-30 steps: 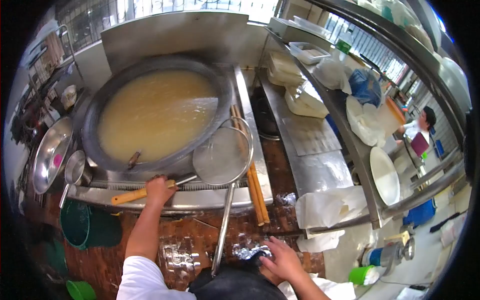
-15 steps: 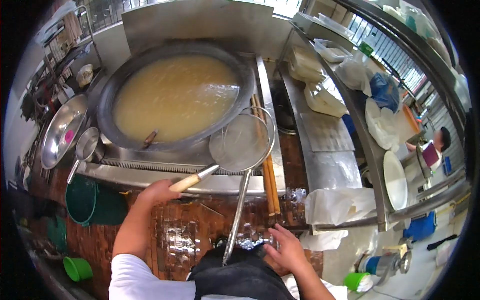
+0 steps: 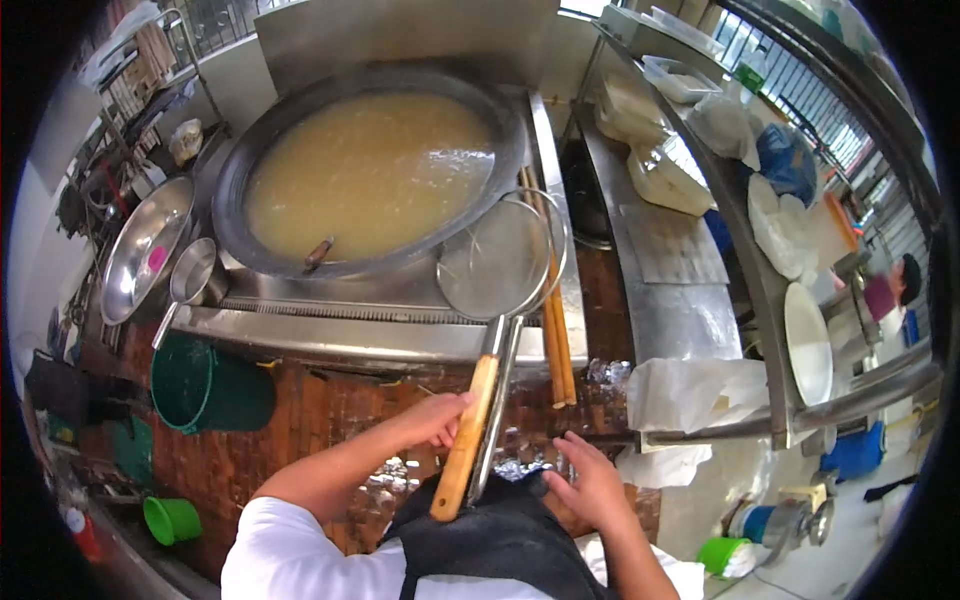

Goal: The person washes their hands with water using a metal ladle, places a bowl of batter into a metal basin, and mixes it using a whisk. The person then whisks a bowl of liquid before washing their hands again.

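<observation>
A round fine-mesh strainer with a wooden handle lies over the stove's front edge, its handle pointing back at my body. My left hand has its fingers curled against the left side of that handle; part of the grip is hidden. Beside it a metal ring with a long steel handle overlaps the strainer, and its lower end reaches my dark apron. My right hand hovers right of the handles, fingers apart, holding nothing. Ahead, a large wok holds cloudy yellowish liquid, with a brown wooden handle at its near rim.
Two wooden sticks lean right of the strainer. A saucepan, a steel bowl and a green bucket are at left. Metal shelving with tubs and bags borders the right. The brick-coloured floor looks wet. A person stands far right.
My left hand has swung the strainer's wooden handle right and toward my body, alongside the steel handle. My right hand stays nearly in place. The camera view has shifted slightly.
</observation>
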Demonstrator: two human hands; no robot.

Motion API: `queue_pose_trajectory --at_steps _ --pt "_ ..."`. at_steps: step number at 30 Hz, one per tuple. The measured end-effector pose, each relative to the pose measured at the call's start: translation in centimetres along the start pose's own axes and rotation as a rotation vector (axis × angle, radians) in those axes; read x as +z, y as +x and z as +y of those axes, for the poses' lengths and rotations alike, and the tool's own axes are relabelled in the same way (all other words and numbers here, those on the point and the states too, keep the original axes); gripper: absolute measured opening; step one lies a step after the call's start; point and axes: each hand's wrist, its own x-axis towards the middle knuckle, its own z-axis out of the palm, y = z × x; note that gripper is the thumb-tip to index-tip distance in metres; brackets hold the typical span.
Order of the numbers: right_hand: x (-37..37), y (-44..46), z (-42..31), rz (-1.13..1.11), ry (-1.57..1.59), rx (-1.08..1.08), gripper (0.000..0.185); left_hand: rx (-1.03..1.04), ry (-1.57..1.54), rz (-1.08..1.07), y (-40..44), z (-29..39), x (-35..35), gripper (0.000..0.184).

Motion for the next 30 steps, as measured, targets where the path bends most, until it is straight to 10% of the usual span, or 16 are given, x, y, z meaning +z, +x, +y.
queue_pose_trajectory --at_steps 10,19,30 --pt "-0.3 -2.4 2.0 -0.004 0.061 0.153 0.051 0.151 0.091 0.152 3.5 -3.0 -3.0 0.046" --pt "0.0 -2.8 2.5 0.015 0.055 0.070 0.050 -0.049 -0.488 0.139 5.4 -5.7 -6.0 0.055" --pt "10.2 4.9 0.3 -0.617 0.853 0.254 0.078 0.059 -0.399 0.053 2.2 -0.2 -2.7 0.054"
